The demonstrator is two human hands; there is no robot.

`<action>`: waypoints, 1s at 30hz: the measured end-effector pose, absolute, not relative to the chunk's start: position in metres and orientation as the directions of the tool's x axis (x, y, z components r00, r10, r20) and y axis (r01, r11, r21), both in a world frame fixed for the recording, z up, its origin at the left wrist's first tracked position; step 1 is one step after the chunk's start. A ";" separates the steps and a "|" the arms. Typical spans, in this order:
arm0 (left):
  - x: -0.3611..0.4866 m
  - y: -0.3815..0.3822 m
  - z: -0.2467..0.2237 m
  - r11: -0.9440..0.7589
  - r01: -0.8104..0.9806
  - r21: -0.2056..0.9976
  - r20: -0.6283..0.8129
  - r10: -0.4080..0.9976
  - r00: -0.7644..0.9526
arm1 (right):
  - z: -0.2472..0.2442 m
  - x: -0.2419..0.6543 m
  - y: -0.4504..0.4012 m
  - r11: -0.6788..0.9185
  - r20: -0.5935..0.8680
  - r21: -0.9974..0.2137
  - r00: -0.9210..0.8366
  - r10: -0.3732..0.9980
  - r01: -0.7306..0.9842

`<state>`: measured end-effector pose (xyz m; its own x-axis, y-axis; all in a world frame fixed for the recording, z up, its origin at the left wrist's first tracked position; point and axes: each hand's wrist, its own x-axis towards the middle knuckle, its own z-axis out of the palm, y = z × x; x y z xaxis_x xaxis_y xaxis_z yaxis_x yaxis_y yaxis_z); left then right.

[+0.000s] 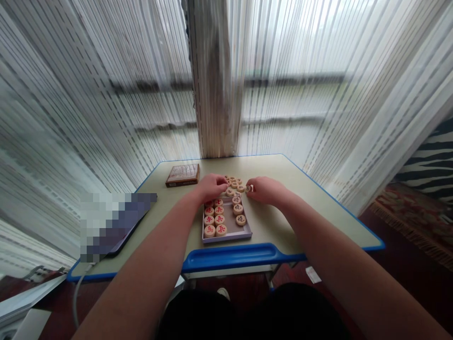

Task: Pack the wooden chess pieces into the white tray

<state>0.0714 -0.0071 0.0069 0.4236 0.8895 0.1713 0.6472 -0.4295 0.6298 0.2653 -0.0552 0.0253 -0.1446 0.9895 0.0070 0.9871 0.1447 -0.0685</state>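
An open shallow box (230, 237) near the table's front edge holds round wooden chess pieces: red-marked ones (220, 220) in two columns at its left, and black-marked ones (240, 220) down its right side. Behind the box lies a loose group of black-marked pieces (234, 184). My right hand (264, 190), at the right of that group, pinches one piece (248, 189) between thumb and fingers. At the group's left edge, over the box's back left corner, my left hand (213, 187) has its fingers bent together; what they hold, if anything, is too small to tell.
A brown flat box (183, 174) lies at the back left of the table (318, 222). A dark tablet-like device (129, 229), partly pixelated, rests at the left edge with a white cable (76, 295). A blue tray rim (231, 255) runs along the front.
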 end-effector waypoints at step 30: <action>0.063 0.002 0.003 -0.522 0.785 0.334 0.317 0.846 0.428 | 0.011 0.270 -0.041 0.205 0.169 -0.175 -0.175 0.970 0.963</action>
<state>0.0629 0.0022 0.0029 0.4280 0.8463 0.3172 0.7845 -0.5221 0.3344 0.2699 -0.0406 0.0112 -0.1755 0.9700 0.1685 0.9632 0.2046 -0.1745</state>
